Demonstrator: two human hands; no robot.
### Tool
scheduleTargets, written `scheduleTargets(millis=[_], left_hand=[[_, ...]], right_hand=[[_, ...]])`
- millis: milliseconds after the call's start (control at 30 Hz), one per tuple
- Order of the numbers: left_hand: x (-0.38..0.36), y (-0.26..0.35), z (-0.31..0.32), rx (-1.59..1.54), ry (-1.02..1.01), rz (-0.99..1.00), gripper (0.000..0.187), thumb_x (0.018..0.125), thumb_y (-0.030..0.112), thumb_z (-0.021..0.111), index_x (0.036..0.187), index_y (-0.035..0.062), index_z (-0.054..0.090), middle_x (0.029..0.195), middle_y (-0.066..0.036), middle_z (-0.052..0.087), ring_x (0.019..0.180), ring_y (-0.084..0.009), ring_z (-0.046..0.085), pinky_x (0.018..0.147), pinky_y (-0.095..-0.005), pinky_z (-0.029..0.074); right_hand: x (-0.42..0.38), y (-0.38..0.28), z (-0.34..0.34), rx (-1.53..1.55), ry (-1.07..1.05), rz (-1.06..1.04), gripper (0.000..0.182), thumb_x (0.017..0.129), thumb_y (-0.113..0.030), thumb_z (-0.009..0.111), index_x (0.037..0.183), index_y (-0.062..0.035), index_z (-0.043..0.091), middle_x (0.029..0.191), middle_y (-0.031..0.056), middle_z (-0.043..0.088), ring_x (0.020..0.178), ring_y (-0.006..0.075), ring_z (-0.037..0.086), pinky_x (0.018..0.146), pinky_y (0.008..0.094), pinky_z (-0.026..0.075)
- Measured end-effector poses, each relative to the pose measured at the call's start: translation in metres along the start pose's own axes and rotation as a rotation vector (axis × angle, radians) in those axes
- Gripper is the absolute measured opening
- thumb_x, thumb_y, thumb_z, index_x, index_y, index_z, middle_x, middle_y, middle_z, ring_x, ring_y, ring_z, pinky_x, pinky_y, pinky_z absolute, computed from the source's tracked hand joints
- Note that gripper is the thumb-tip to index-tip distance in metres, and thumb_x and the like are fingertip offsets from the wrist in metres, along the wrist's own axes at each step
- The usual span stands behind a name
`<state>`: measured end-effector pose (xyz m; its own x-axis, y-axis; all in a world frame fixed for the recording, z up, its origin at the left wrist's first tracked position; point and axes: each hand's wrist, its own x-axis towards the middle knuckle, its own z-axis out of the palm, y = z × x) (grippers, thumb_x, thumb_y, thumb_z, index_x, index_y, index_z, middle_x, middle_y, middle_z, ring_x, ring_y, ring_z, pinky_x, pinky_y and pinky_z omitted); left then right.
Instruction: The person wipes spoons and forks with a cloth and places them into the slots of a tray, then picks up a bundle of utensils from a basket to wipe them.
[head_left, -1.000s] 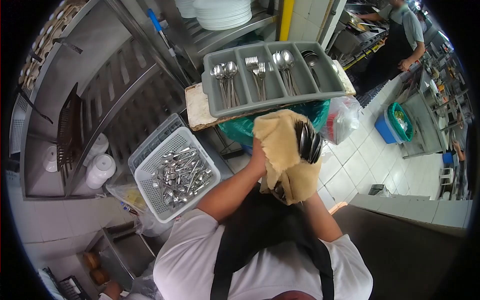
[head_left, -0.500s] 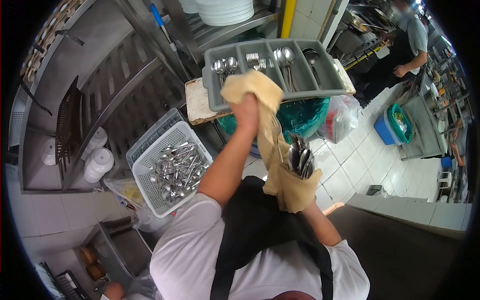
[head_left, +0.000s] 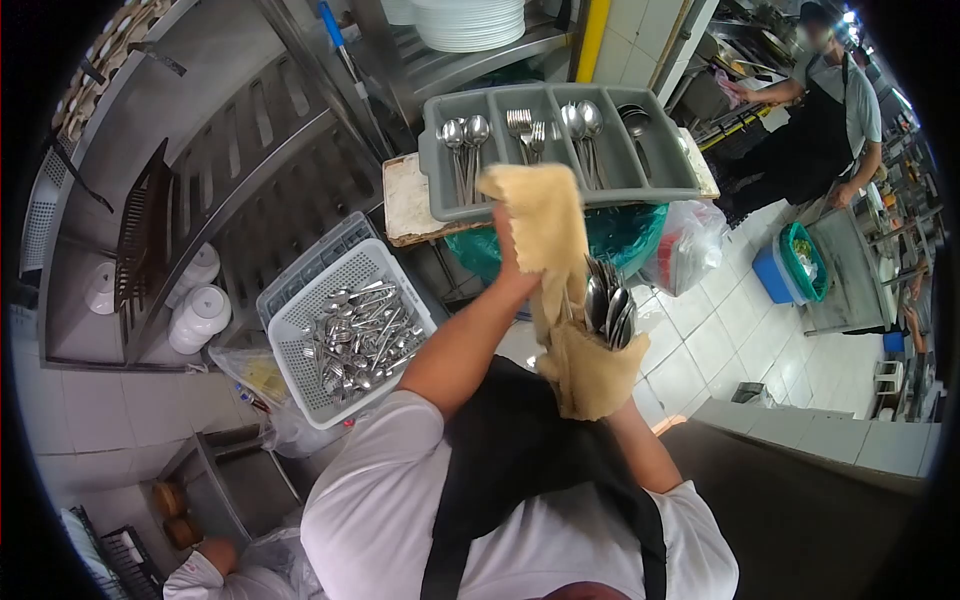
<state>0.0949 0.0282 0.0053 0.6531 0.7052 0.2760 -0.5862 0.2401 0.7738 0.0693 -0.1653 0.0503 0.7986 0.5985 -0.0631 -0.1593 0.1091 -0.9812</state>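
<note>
My left hand (head_left: 512,250) is closed on one end of a tan cloth (head_left: 550,215), which covers most of its fingers. This end hangs just in front of a grey cutlery tray (head_left: 432,170) with spoons and forks in its compartments. My right hand (head_left: 600,400) is wrapped in the other end of the cloth and grips a bundle of spoons (head_left: 610,305) through it, bowls upward; its fingers are hidden. Between the two hands the cloth lies around thin metal handles, partly hidden.
A white perforated basket (head_left: 283,350) of mixed cutlery stands at left. Stacked plates (head_left: 470,25) are behind the tray, white cups (head_left: 200,320) on the left rack. A co-worker (head_left: 840,110) stands at right, near a blue bin (head_left: 775,275). Another person's arm (head_left: 215,555) shows at lower left.
My left hand and its cloth end have moved right and down, away from the tray's left compartments. My right hand still holds the spoons. The co-worker's arm has reached out to the left.
</note>
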Motion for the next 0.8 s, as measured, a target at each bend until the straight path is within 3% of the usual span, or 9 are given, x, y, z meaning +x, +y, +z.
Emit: scheduleTargets(millis=[33, 100, 133, 200, 300, 367, 600, 733, 800], left_hand=[[0.011, 0.005, -0.008, -0.462, 0.044, -0.065, 0.03, 0.091, 0.024, 0.053, 0.117, 0.0092, 0.048, 0.11, -0.007, 0.055, 0.098, -0.0184, 0.057, 0.087, -0.032, 0.048], [0.02, -0.005, -0.044, -0.247, -0.057, 0.045, 0.027, 0.092, 0.026, 0.051, 0.114, 0.0098, 0.05, 0.104, -0.005, 0.057, 0.093, -0.0165, 0.058, 0.083, -0.0298, 0.049], [0.012, 0.004, -0.036, -0.398, 0.179, -0.416, 0.024, 0.094, 0.029, 0.047, 0.107, 0.0094, 0.052, 0.093, -0.003, 0.058, 0.086, -0.0151, 0.058, 0.076, -0.0282, 0.049], [-0.013, -0.005, -0.025, -1.046, -0.088, -0.603, 0.023, 0.094, 0.027, 0.044, 0.105, 0.0084, 0.053, 0.094, -0.003, 0.055, 0.079, -0.0163, 0.055, 0.071, -0.0317, 0.048], [-0.065, 0.002, 0.021, -0.302, -0.078, -0.54, 0.023, 0.095, 0.026, 0.044, 0.106, 0.0078, 0.053, 0.096, -0.003, 0.055, 0.082, -0.0163, 0.055, 0.074, -0.0318, 0.048], [-0.062, 0.006, 0.027, -0.041, -0.059, -0.482, 0.023, 0.095, 0.025, 0.044, 0.107, 0.0075, 0.053, 0.097, -0.004, 0.055, 0.084, -0.0164, 0.056, 0.075, -0.0319, 0.048], [-0.101, 0.001, 0.039, 0.158, -0.065, -0.426, 0.023, 0.095, 0.023, 0.046, 0.109, 0.0062, 0.053, 0.102, -0.004, 0.056, 0.089, -0.0164, 0.056, 0.08, -0.0321, 0.048], [-0.048, -0.06, -0.008, 0.6, -0.27, -0.113, 0.024, 0.095, 0.022, 0.046, 0.11, 0.0054, 0.053, 0.104, -0.005, 0.056, 0.093, -0.0165, 0.056, 0.083, -0.0322, 0.048], [-0.04, -0.079, -0.009, 0.519, -0.277, -0.069, 0.025, 0.095, 0.023, 0.045, 0.112, 0.0053, 0.052, 0.106, -0.006, 0.056, 0.094, -0.017, 0.057, 0.084, -0.0325, 0.048]], right_hand=[[-0.002, 0.0, 0.004, -0.155, 0.03, -0.01, 0.022, 0.082, -0.005, 0.057, 0.104, -0.0023, 0.058, 0.093, 0.0107, 0.062, 0.079, 0.0179, 0.06, 0.063, 0.0295, 0.048], [-0.001, -0.016, 0.009, -0.248, 0.168, -0.171, 0.018, 0.082, -0.008, 0.059, 0.098, -0.0032, 0.061, 0.087, 0.0079, 0.063, 0.074, 0.019, 0.06, 0.06, 0.0312, 0.048], [0.004, -0.018, 0.006, -0.252, 0.154, -0.185, 0.016, 0.082, -0.01, 0.059, 0.097, -0.0029, 0.061, 0.085, 0.0073, 0.063, 0.073, 0.0194, 0.06, 0.061, 0.0317, 0.048], [0.012, -0.02, -0.003, -0.259, 0.136, -0.208, 0.016, 0.083, -0.013, 0.061, 0.093, -0.0022, 0.063, 0.081, 0.006, 0.064, 0.07, 0.02, 0.061, 0.061, 0.0327, 0.048], [0.019, -0.015, -0.005, -0.289, 0.127, -0.19, 0.016, 0.083, -0.014, 0.061, 0.094, -0.002, 0.062, 0.081, 0.0064, 0.064, 0.071, 0.0199, 0.061, 0.061, 0.0326, 0.048], [0.018, -0.009, 0.001, -0.29, 0.137, -0.184, 0.016, 0.083, -0.014, 0.061, 0.094, -0.0019, 0.062, 0.081, 0.0067, 0.064, 0.071, 0.0199, 0.061, 0.061, 0.0325, 0.048], [0.023, -0.01, -0.006, -0.35, 0.155, -0.1, 0.017, 0.083, -0.014, 0.061, 0.094, -0.0014, 0.062, 0.082, 0.0076, 0.064, 0.071, 0.0197, 0.061, 0.062, 0.0322, 0.048], [0.022, 0.0, -0.011, -0.43, 0.139, -0.01, 0.017, 0.083, -0.014, 0.061, 0.094, -0.0012, 0.062, 0.082, 0.0082, 0.065, 0.071, 0.0196, 0.061, 0.062, 0.032, 0.048], [0.023, 0.005, -0.014, -0.487, 0.13, -0.018, 0.017, 0.083, -0.014, 0.061, 0.094, -0.001, 0.062, 0.082, 0.0084, 0.065, 0.071, 0.0195, 0.061, 0.062, 0.0319, 0.048]])
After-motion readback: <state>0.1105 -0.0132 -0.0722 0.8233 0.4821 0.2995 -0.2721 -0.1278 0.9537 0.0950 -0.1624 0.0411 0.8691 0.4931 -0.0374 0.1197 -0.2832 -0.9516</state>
